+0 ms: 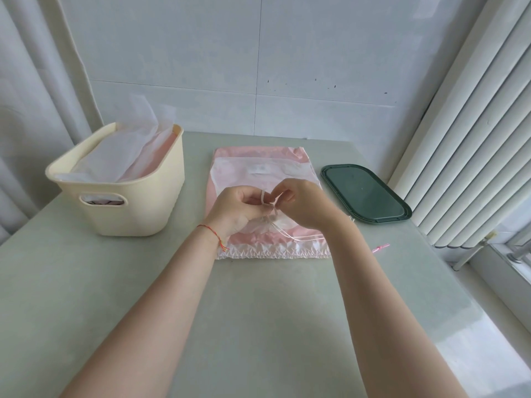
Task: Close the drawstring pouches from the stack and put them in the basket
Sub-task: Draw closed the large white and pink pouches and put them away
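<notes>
basket (135, 208) sits by the table's (258, 326) left edge, pouches already in it | our left hand (237, 209) and right hand (301, 203) meet mid-table over the stack (258, 165), fingers pinching the top pouch's cord (268, 201) | green lid (365, 193) near the right edge, far side

Pale grey-green table (258, 326), white tiled wall (258, 67), white curtains (471, 139) right, daylight

Left hand (234, 206) and right hand (304, 203) meet, fingers curled pinching.
</notes>
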